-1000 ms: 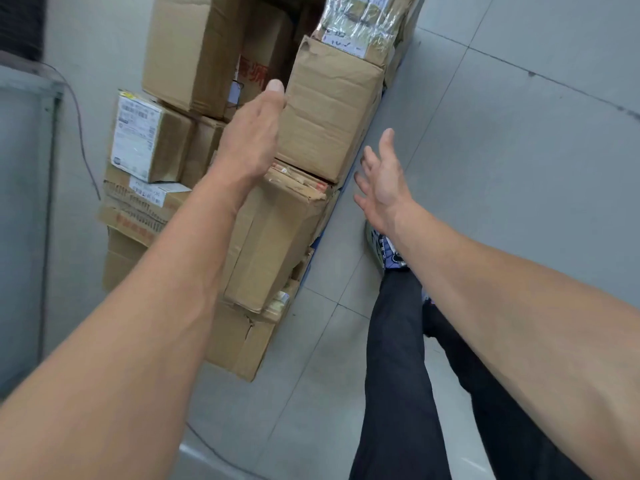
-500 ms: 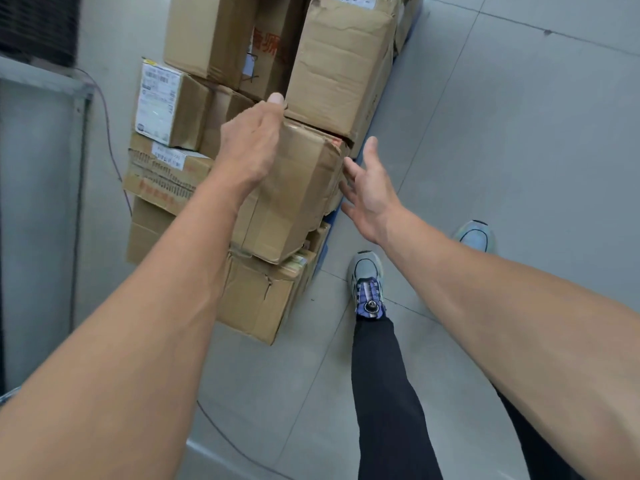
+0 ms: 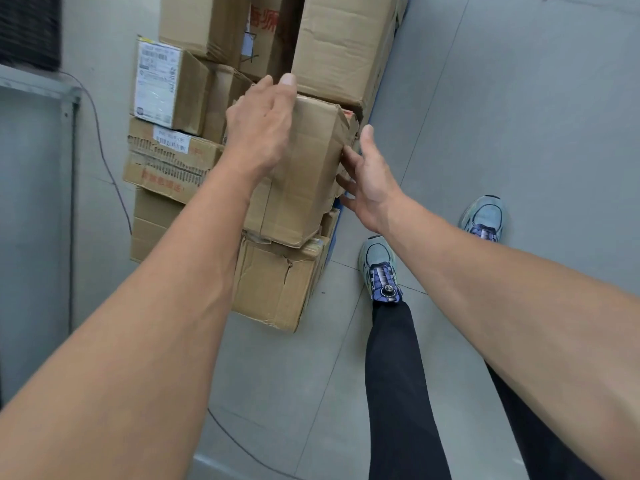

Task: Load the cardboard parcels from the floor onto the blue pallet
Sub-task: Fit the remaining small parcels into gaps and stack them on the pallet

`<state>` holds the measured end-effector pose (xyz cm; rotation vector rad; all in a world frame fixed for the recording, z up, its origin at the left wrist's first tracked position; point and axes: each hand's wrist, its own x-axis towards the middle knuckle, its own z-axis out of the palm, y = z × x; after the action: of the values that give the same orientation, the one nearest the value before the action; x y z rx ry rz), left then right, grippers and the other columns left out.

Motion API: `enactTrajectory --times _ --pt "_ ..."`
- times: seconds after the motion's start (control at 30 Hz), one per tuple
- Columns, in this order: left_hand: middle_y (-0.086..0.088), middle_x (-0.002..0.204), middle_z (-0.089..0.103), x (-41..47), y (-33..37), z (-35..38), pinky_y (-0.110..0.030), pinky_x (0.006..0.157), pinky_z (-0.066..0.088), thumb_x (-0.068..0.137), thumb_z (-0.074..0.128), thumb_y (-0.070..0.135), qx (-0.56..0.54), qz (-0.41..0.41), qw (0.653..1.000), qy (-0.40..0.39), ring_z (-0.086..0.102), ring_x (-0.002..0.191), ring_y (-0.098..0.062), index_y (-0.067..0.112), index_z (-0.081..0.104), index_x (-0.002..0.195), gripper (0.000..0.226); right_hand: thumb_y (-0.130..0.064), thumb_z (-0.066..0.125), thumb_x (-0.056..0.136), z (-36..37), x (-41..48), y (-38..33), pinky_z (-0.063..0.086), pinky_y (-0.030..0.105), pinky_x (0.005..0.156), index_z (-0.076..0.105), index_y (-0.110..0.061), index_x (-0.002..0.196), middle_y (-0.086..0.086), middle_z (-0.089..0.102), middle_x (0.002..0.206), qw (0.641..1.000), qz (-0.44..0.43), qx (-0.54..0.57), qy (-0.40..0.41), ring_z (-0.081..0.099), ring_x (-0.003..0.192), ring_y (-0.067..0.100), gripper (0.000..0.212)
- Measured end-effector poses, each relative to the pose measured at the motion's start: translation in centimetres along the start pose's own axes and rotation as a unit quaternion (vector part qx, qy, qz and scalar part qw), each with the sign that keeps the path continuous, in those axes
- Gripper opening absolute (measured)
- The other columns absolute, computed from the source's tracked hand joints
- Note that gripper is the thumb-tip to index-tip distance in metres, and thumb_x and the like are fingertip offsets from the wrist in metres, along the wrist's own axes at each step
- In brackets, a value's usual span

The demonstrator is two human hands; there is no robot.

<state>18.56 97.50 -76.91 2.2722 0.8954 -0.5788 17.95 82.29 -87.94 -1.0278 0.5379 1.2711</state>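
Observation:
A worn brown cardboard parcel [image 3: 304,174] lies on top of the near end of a stack of parcels. My left hand [image 3: 261,128] rests flat on its top left side, fingers straight. My right hand [image 3: 367,174] touches its right end with spread straight fingers. Under it sits a torn brown box [image 3: 273,282]. A thin strip of the blue pallet [image 3: 335,230] shows along the stack's right side. A larger box [image 3: 339,46] stands just behind the parcel.
More parcels are stacked to the left, one with a white label [image 3: 156,84] and one with red print [image 3: 166,164]. A grey wall with a thin cable [image 3: 104,157] runs on the left. My shoes [image 3: 381,268] stand on grey floor tiles right of the stack.
Both hands have closed in on the top parcel: the right hand moved left until its fingers met the box end. The view dropped and moved closer to the stack.

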Motion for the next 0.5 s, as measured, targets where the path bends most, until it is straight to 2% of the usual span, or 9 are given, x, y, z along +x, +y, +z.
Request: enactTrajectory --times 0.1,0.17,0.2,0.23,0.3,0.37,0.43,0.5 --pt "-0.005 0.17 0.027 -0.5 -0.3 0.2 -0.045 0.127 0.01 0.112 0.021 0.04 0.003 0.005 1.0 0.003 0.018 0.156 -0.022 0.021 0.046 0.154 0.052 -0.081 0.017 0.096 0.4 -0.2 0.2 0.036 0.034 0.095 0.031 -0.031 0.16 -0.017 0.034 0.162 1.0 -0.006 -0.019 0.002 0.048 0.119 0.007 0.082" --pt "-0.004 0.171 0.025 -0.5 -0.7 0.2 -0.042 0.125 0.008 0.112 0.019 0.037 0.006 0.015 1.0 -0.002 0.014 0.158 -0.019 0.021 0.043 0.154 0.051 -0.08 0.017 0.097 0.7 -0.4 0.2 0.041 0.032 0.083 0.032 -0.033 0.16 -0.019 0.039 0.156 1.0 -0.008 -0.029 0.01 0.052 0.111 0.002 0.079" --pt "-0.005 0.17 0.027 -0.5 -0.8 0.2 -0.041 0.124 0.009 0.112 0.018 0.035 0.002 0.017 1.0 -0.004 0.015 0.157 -0.019 0.02 0.045 0.152 0.05 -0.079 0.017 0.097 0.8 -0.5 0.1 0.043 0.033 0.085 0.031 -0.034 0.16 -0.019 0.037 0.159 0.999 -0.006 -0.03 0.013 0.052 0.115 0.005 0.079" --pt "-0.006 0.167 0.033 -0.4 -1.0 0.2 -0.041 0.123 0.013 0.112 0.018 0.033 -0.002 0.016 1.0 -0.006 0.019 0.156 -0.021 0.019 0.048 0.148 0.048 -0.079 0.018 0.097 0.9 -0.5 0.1 0.043 0.037 0.096 0.031 -0.033 0.16 -0.017 0.033 0.162 0.999 -0.004 -0.031 0.015 0.049 0.127 0.01 0.079" --pt "-0.013 0.153 0.047 -0.4 -1.4 0.2 -0.04 0.115 0.027 0.112 0.021 0.026 -0.015 0.007 1.0 -0.002 0.037 0.144 -0.028 0.014 0.054 0.136 0.043 -0.078 0.018 0.098 0.8 -0.6 0.1 0.029 0.046 0.118 0.028 -0.032 0.161 -0.014 0.027 0.167 0.999 -0.004 -0.032 0.017 0.034 0.147 0.018 0.079" --pt "-0.019 0.143 0.054 -0.9 -1.8 0.2 -0.04 0.108 0.035 0.112 0.025 0.024 -0.023 0.001 1.0 0.008 0.047 0.134 -0.033 0.006 0.057 0.132 0.042 -0.077 0.018 0.099 0.7 -1.0 0.2 0.022 0.046 0.119 0.027 -0.032 0.162 -0.012 0.025 0.168 0.999 -0.005 -0.034 0.026 0.028 0.152 0.019 0.078" --pt "-0.018 0.138 0.056 -2.0 -2.2 -0.1 -0.048 0.114 0.036 0.112 0.026 0.028 -0.04 0.002 0.999 -0.013 0.048 0.131 -0.037 0.009 0.06 0.119 0.039 -0.075 0.017 0.1 0.6 -1.7 0.6 0.021 0.043 0.118 0.025 -0.031 0.162 -0.011 0.025 0.168 0.999 -0.007 -0.03 0.035 0.028 0.152 0.019 0.077" --pt "-0.016 0.145 0.054 -3.3 -3.0 -0.3 -0.057 0.117 0.032 0.111 0.024 0.034 -0.031 0.013 0.999 -0.018 0.044 0.137 -0.037 0.008 0.058 0.122 0.044 -0.075 0.015 0.1 0.5 -2.6 1.3 0.016 0.044 0.122 0.022 -0.029 0.163 -0.01 0.023 0.169 0.999 -0.012 -0.022 0.039 0.025 0.154 0.017 0.078"
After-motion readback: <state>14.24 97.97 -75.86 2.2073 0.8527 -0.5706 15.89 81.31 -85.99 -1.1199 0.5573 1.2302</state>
